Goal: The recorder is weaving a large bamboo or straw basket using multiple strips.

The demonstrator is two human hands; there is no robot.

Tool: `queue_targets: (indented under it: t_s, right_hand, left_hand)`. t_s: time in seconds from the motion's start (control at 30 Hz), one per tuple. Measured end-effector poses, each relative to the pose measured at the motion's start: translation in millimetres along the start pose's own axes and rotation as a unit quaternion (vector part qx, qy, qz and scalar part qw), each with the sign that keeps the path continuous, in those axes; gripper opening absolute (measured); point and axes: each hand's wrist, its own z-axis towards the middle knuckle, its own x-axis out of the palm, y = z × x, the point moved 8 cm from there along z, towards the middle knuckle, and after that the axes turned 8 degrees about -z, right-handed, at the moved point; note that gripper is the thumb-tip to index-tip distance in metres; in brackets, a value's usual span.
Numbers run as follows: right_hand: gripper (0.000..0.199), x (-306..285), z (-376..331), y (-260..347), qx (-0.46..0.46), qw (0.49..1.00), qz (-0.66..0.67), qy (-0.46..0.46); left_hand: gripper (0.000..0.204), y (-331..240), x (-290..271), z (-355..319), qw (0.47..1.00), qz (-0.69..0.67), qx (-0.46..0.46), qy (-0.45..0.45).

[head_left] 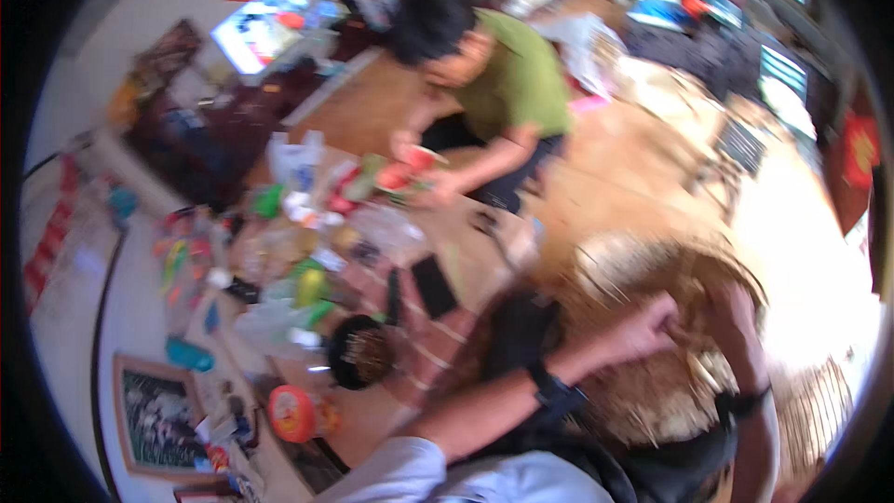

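Observation:
Both my hands are over a round, woven straw-coloured piece (619, 265) in front of me, with loose pale fibres and strips about it. My left hand (643, 326) is above its near part, fingers curled in; anything between them is too blurred to make out. Close by on the right, my right hand (734, 312) reaches to the rim of the woven piece, its fingers smeared and partly hidden. A dark band (556, 389) is on my left wrist, and another dark band (743, 402) is on my right.
Across a low table (475, 256), a person in a green shirt (521, 74) holds red-and-green pieces that look like watermelon. The table bears a dark bowl (361, 352), a black flat object (434, 286) and several bags. A red-lidded container (291, 413) stands at the left. Slatted material (819, 414) lies at the right.

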Motion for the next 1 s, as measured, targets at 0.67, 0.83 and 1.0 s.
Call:
queue_targets:
  t_s: [0.67,0.83,1.0]
  right_hand:
    - [0.032,-60.6,-24.5,-177.2,0.115,0.946,-0.239,-0.186]
    - [0.023,-108.4,-33.4,-45.5,0.093,0.987,-0.056,-0.120]
    - [0.007,-50.6,-102.7,27.2,0.081,0.995,-0.017,-0.062]
  left_hand:
    - [0.028,-31.9,8.6,12.7,0.991,0.054,-0.088,0.085]
    - [0.026,-35.4,-9.1,4.0,0.997,0.034,-0.037,0.058]
    - [0.027,-53.7,20.9,11.8,0.987,0.132,0.059,0.071]
